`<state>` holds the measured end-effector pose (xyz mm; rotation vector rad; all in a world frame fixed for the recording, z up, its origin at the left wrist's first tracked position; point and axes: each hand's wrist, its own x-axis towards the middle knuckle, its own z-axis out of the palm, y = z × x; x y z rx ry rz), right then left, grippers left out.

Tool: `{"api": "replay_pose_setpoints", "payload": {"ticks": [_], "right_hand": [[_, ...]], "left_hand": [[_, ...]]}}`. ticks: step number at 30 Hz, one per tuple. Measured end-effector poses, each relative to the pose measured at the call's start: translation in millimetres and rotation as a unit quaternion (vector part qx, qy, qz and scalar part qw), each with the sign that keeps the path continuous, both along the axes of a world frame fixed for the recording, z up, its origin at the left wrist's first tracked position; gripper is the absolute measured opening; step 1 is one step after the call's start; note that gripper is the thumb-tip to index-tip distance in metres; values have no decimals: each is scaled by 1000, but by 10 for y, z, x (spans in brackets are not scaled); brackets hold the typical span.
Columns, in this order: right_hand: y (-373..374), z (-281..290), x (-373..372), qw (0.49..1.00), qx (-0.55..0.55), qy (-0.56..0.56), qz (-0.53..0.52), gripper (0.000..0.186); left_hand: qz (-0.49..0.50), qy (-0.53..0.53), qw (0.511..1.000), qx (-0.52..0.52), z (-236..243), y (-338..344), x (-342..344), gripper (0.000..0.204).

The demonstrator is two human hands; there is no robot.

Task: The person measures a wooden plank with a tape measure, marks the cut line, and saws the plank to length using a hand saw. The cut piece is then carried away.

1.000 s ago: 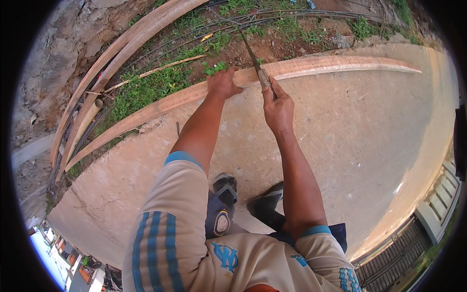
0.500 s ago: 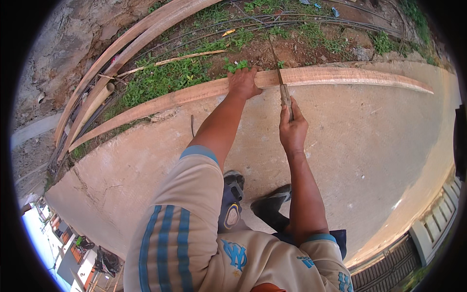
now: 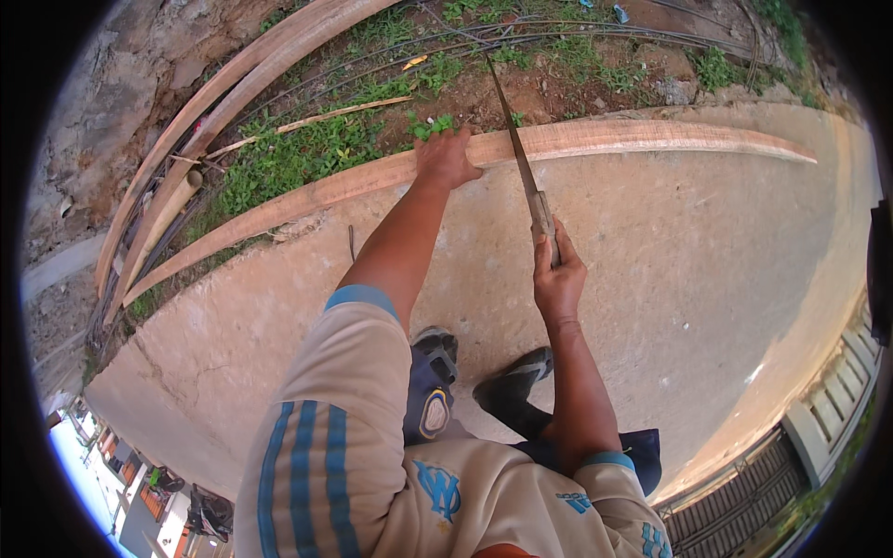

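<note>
A long wooden plank lies across the far edge of the concrete, its shape bent by the lens. My left hand presses down on it, thumb spread to the right and fingers over the far edge; the fingertips are partly hidden by leaves. In my right hand is the wooden handle of a handsaw, fingers wrapped round it. The saw's dark blade crosses the plank just right of my left hand, its tip pointing away over the soil.
More long timbers and a bamboo pole lie at the left. Thin rods run along the weedy soil beyond the plank. My shoes stand on the concrete. A slatted gate shows at the lower right.
My right hand has drawn the saw back toward me, so more blade shows on the near side of the plank. My left hand stays on the plank; the view has shifted slightly.
</note>
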<state>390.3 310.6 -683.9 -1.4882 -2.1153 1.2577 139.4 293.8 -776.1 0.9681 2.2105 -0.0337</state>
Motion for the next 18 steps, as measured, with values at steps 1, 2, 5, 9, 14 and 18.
{"api": "replay_pose_setpoints", "payload": {"ticks": [1,2,5,9,14,18], "right_hand": [[-91,-60,-27,999,30,9,21,41],[-105,80,-101,1000,-20,-4,8,41],[-181,462,43,992,-126,-22,-21,43],[-624,1087,1015,991,-130,-29,-8,45],[5,142,-73,999,13,-23,44,43],[164,33,-475,999,-37,-9,14,42]], "left_hand": [[6,2,1000,11,-18,-15,0,82],[0,27,1000,16,-71,-55,-31,84],[-1,-2,1000,-9,-59,-80,-58,87],[11,11,1000,17,-140,-164,-73,92],[-11,7,1000,-13,-138,-9,-74,93],[-21,8,1000,-14,-61,-12,-102,92]]}}
